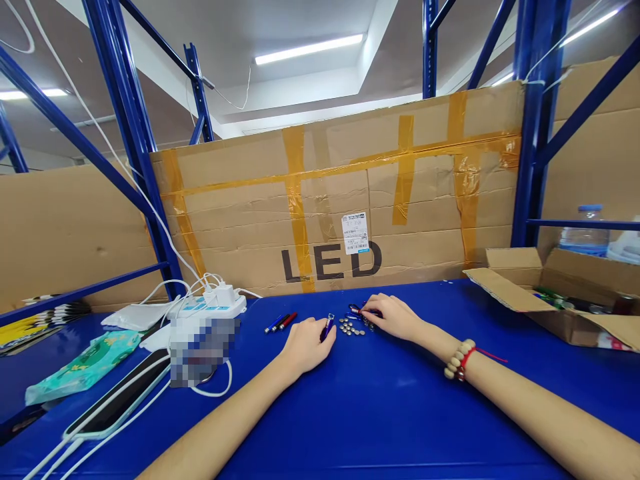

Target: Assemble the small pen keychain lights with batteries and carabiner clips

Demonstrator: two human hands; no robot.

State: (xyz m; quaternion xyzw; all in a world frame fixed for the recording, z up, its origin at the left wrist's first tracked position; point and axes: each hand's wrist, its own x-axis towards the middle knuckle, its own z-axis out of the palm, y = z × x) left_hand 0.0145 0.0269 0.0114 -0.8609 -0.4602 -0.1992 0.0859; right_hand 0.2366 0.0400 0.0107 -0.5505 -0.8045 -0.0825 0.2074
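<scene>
My left hand (309, 345) is closed around a small purple tube with a silver end (328, 325), which looks like a mini flashlight. Just right of it, several silver button cells (353, 328) lie loose on the blue tabletop (350, 413). My right hand (395, 316) has its fingertips pinched together over a few small dark and blue pieces (356, 311) behind the cells; what they grip is hidden. To the left of my left hand, several similar slim tubes (281, 323) in blue, black and red lie side by side.
At left are a white power strip (227, 305) with cables, a phone (120, 393) and a green packet (85, 367). An open carton (555, 320) stands at right. A taped cardboard sheet (250, 220) closes the back between blue rack posts (535, 133).
</scene>
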